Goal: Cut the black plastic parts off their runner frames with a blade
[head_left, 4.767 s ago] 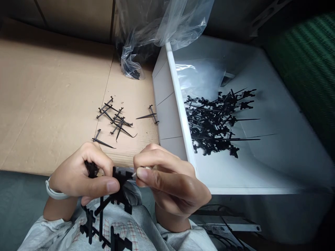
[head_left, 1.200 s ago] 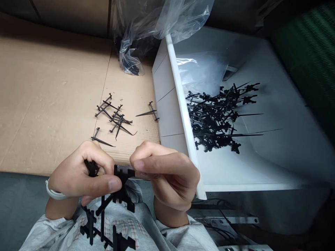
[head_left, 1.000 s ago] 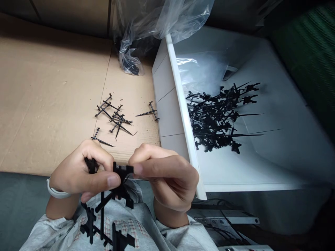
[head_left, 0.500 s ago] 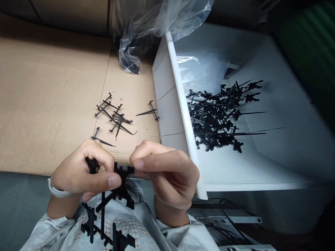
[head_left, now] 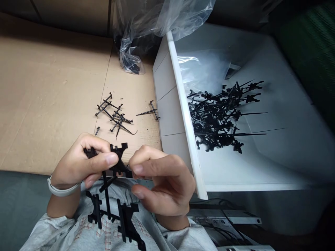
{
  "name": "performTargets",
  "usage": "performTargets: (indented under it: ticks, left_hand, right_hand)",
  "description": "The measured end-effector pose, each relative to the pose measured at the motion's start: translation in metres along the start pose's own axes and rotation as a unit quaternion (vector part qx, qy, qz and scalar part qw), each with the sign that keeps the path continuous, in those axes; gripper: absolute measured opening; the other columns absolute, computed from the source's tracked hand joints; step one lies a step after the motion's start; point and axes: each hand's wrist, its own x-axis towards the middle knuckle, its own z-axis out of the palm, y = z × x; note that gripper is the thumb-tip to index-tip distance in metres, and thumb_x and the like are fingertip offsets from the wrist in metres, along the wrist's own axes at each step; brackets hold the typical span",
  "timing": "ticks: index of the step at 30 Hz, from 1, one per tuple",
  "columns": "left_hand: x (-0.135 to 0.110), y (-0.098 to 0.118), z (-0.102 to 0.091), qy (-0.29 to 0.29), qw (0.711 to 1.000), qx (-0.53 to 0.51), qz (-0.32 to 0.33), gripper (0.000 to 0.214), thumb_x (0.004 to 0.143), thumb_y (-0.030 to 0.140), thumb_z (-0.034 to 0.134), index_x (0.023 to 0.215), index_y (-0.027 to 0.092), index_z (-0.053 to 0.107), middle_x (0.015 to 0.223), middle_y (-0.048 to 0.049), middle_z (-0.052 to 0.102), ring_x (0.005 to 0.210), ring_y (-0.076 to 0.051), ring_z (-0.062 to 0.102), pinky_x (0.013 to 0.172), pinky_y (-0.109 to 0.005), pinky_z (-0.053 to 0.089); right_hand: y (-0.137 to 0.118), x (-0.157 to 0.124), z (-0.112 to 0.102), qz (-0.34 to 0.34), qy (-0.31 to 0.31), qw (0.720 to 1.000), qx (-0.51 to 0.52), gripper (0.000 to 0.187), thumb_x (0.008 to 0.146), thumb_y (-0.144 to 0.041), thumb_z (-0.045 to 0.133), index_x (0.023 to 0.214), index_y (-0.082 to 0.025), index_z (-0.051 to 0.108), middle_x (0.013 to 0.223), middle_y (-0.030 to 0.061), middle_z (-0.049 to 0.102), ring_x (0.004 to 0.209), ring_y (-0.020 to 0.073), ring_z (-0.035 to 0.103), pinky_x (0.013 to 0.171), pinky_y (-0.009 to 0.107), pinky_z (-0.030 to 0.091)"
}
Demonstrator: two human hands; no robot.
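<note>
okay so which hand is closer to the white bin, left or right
Right. The right hand is just left of the white bin, by its near corner. The left hand, pinching a black part, is farther left, beyond the right hand.

No lettering, label, brand or number can be read here! On the grey shirt [head_left: 162, 240], red-checked patches [head_left: 107, 238] are glimpsed, partly covered by the black piece [head_left: 127, 221]; whether letters are formed cannot be told. Nothing legible is offered by the clear bag [head_left: 183, 17] or white bin [head_left: 277, 167], either.
</note>
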Motion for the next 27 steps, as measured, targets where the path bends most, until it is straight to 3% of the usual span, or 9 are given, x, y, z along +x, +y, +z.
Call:
performTargets:
  ticks: [7, 27]
  left_hand:
    - [-0.0014, 0.0012, 0.0015, 0.02, 0.999, -0.005, -0.035, 0.051, 0.084, 0.048, 0.066, 0.047, 0.019, 0.047, 0.028, 0.0058, 0.036, 0.025, -0.004, 0.021, 0.03, -0.02, 0.017]
    - [0.0003, 0.0035, 0.0044, 0.048, 0.998, -0.022, -0.039, 0.041, 0.079, 0.042, 0.07, 0.047, 0.019, 0.059, 0.026, 0.0047, 0.035, 0.023, -0.003, 0.018, 0.029, -0.019, 0.013]
  right_hand:
    - [-0.005, -0.0015, 0.003, 0.033, 0.023, 0.999, -0.036, 0.04, 0.086, -0.013, 0.069, 0.121, -0.031, 0.063, 0.08, -0.0003, 0.066, 0.059, 0.0111, 0.059, 0.053, 0.023, 0.053]
    - [-0.0072, 0.0031, 0.0054, 0.018, 0.022, 0.998, -0.058, 0.042, 0.089, -0.011, 0.064, 0.125, -0.034, 0.06, 0.074, -0.0033, 0.06, 0.058, 0.009, 0.058, 0.051, 0.02, 0.053]
